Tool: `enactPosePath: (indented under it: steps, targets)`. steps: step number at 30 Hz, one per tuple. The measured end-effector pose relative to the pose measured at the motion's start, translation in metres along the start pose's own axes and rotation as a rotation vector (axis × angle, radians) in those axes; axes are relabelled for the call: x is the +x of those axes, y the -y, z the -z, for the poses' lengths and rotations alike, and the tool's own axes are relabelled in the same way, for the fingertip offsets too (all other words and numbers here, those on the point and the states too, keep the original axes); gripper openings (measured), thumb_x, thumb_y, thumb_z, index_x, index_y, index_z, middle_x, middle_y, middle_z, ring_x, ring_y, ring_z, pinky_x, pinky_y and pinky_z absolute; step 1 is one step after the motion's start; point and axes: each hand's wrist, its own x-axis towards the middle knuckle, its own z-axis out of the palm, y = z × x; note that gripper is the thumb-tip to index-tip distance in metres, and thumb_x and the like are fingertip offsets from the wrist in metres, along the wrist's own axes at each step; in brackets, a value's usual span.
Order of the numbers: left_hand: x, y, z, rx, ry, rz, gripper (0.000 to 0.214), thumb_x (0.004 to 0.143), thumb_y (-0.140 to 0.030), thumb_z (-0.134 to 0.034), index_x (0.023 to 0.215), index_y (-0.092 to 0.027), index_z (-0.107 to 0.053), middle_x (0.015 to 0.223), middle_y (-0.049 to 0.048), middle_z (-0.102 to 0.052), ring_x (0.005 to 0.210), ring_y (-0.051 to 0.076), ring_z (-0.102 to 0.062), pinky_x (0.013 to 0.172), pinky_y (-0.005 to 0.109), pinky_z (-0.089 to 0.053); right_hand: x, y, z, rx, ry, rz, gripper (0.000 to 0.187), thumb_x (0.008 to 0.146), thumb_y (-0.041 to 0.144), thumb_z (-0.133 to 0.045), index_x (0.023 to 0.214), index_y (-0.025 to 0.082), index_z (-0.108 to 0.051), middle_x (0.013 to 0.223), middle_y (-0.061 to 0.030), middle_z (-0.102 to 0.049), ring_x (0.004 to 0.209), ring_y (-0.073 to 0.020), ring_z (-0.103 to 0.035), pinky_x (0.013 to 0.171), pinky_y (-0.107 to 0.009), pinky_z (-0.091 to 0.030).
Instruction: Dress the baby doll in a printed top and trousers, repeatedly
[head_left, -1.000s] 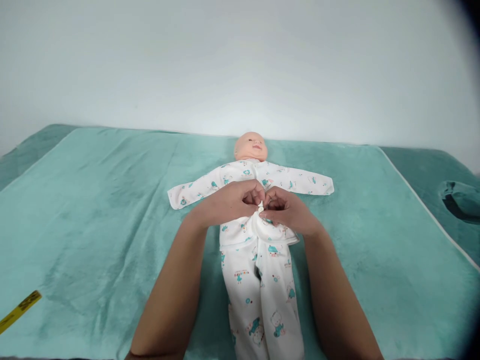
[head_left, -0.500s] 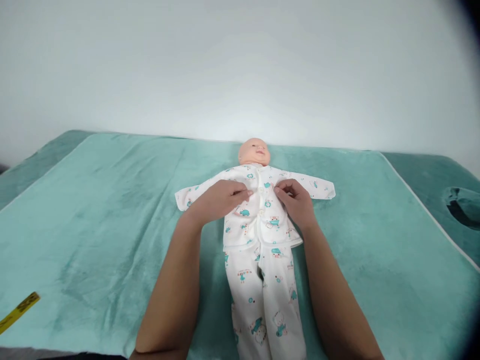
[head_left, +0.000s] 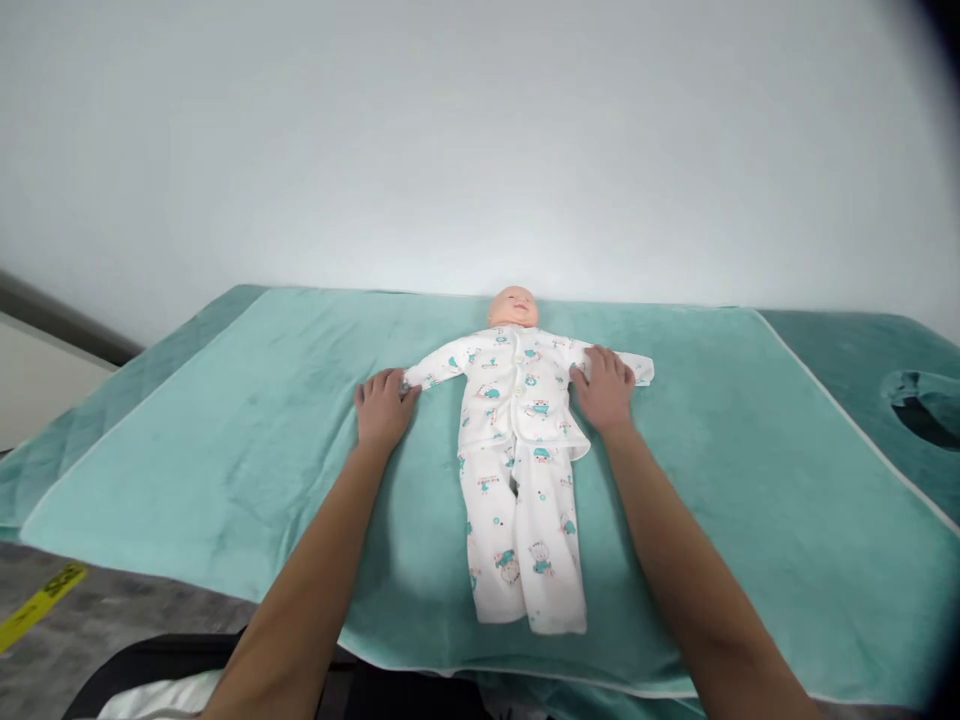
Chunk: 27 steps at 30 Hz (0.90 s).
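Observation:
A baby doll (head_left: 513, 308) lies on its back, arms spread, head toward the wall. It wears a white printed buttoned top (head_left: 501, 392) and matching trousers (head_left: 525, 540). My left hand (head_left: 384, 408) rests over the end of the sleeve on the left side, fingers stretched out. My right hand (head_left: 606, 388) lies across the other sleeve, its fingers apart, and the cuff (head_left: 639, 368) shows beyond it. The left cuff is hidden under my fingers.
A light green blanket (head_left: 247, 440) spreads beneath the doll over a darker green cover (head_left: 840, 350). Behind stands a pale wall (head_left: 480, 140). A black-and-clear object (head_left: 927, 410) sits at the right. Grey floor with yellow tape (head_left: 41, 605) shows at lower left.
Both my hands have left the front of the top and moved outward onto the sleeves, fingers now spread. The view has pulled back, so the trouser ends and the floor show.

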Motion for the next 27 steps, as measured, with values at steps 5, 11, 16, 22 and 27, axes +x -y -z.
enactPosePath:
  steps: [5,11,16,22,27]
  targets:
    - [-0.003,0.015,-0.004,-0.025,-0.081,0.122,0.039,0.094,-0.038,-0.055,0.129,-0.021,-0.06,0.124,0.0133,-0.065,0.12,0.033,-0.056,0.103,0.047,-0.043,0.005,-0.059,0.027,-0.033,0.054,-0.147,0.042,0.098,0.042,-0.041,0.128,0.019,-0.059,0.136,-0.0152,-0.059,0.127,-0.0298,-0.049,0.107,-0.046,-0.033]
    - [0.001,0.015,-0.012,-0.092,-0.109,0.171,0.035,0.092,-0.024,-0.05,0.127,-0.023,-0.059,0.117,0.0119,-0.069,0.118,0.032,-0.059,0.101,0.047,-0.042,0.008,-0.063,0.046,-0.001,0.127,-0.472,0.046,0.092,0.06,-0.048,0.106,0.018,-0.063,0.099,-0.0136,-0.069,0.091,-0.0279,-0.062,0.086,-0.04,-0.043]
    - [0.008,0.013,-0.015,-0.108,-0.166,0.27,0.036,0.088,-0.018,-0.048,0.123,-0.022,-0.056,0.116,0.0112,-0.069,0.118,0.03,-0.059,0.102,0.047,-0.041,0.008,-0.065,0.041,0.095,0.124,-0.554,0.033,0.09,0.052,-0.054,0.102,0.022,-0.061,0.093,-0.0071,-0.069,0.084,-0.0246,-0.061,0.078,-0.035,-0.042]
    - [0.015,0.007,-0.011,-0.115,-0.159,0.322,0.036,0.087,-0.018,-0.047,0.122,-0.021,-0.053,0.12,0.0122,-0.068,0.12,0.029,-0.059,0.104,0.047,-0.039,0.016,-0.059,0.045,0.181,-0.073,-0.585,0.025,0.089,0.037,-0.052,0.105,0.021,-0.06,0.098,-0.0089,-0.067,0.082,-0.0235,-0.057,0.076,-0.036,-0.041]
    - [0.01,-0.006,0.001,-0.097,-0.141,0.32,0.037,0.087,-0.016,-0.045,0.123,-0.017,-0.052,0.128,0.0174,-0.062,0.125,0.032,-0.055,0.104,0.049,-0.039,0.009,-0.037,0.063,0.2,-0.223,-0.419,0.022,0.088,0.034,-0.049,0.097,0.018,-0.06,0.112,-0.0156,-0.061,0.099,-0.0269,-0.057,0.084,-0.04,-0.044]
